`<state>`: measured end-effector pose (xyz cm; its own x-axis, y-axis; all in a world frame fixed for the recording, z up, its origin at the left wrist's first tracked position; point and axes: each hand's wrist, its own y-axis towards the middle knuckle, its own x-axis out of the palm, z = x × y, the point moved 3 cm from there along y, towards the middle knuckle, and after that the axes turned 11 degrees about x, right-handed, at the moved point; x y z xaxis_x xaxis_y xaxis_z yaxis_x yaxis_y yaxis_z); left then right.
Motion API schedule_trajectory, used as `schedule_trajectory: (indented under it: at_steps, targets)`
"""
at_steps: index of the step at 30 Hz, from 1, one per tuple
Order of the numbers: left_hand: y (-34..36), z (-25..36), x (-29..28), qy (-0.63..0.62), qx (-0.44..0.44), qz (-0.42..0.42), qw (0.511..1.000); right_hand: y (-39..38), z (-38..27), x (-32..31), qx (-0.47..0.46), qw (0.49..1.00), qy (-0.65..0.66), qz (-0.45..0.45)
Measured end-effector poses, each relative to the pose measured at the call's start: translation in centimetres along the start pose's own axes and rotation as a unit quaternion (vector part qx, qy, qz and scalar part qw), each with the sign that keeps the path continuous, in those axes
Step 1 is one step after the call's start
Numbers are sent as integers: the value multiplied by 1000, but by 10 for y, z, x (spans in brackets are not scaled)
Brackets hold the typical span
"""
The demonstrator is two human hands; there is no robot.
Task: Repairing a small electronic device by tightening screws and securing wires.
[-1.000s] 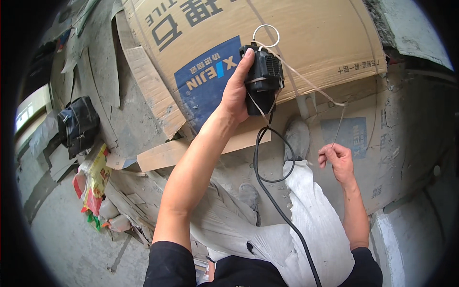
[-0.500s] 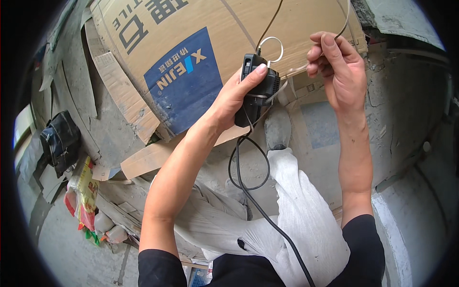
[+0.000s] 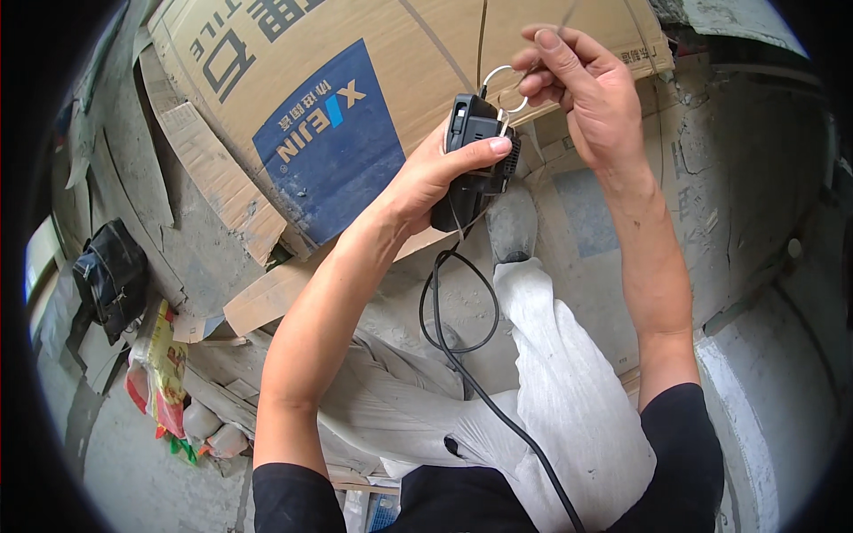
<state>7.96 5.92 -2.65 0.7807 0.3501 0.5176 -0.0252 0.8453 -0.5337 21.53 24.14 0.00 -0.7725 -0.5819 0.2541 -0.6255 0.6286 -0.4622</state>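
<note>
My left hand (image 3: 428, 182) is wrapped round a black boxy electrical device (image 3: 464, 120) with vents on its side, the thumb lying across its front. A thin white loop of wire (image 3: 522, 107) stands out from the device's top end. To the upper right, my right hand (image 3: 591, 98) is closed in a pinch on a thin cord, which blurs above the fingertips. From the device's lower end a black cable (image 3: 498, 398) hangs, makes one loop, then runs down over my trouser leg. A thin dark cord (image 3: 482, 44) rises from the device's top.
A large printed cardboard box (image 3: 444, 35) lies ahead, its torn flap (image 3: 222, 182) at the left. My shoe (image 3: 513, 226) is below the device. At far left are a black bag (image 3: 111, 280) and a colourful plastic package (image 3: 164, 360). Dusty concrete (image 3: 737, 222) extends on the right.
My right hand has moved up and left, drawing the thin cord with it. My left thumb has slid lower on the device, which stays in nearly the same place.
</note>
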Motion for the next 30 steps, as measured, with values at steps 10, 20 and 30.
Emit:
schedule_trajectory:
  at_steps: [10, 20, 30]
  targets:
    - [-2, 3, -2, 16, 13, 2, 1000, -69, -11, 18, -201, 921, -331, 41]
    - [-2, 4, 2, 95, 65, -28, 993, -63, 9, 5, 55, 970, -235, 17]
    - [-2, 2, 4, 118, 111, -36, 986, -73, 6, 6, 129, 988, -75, 22]
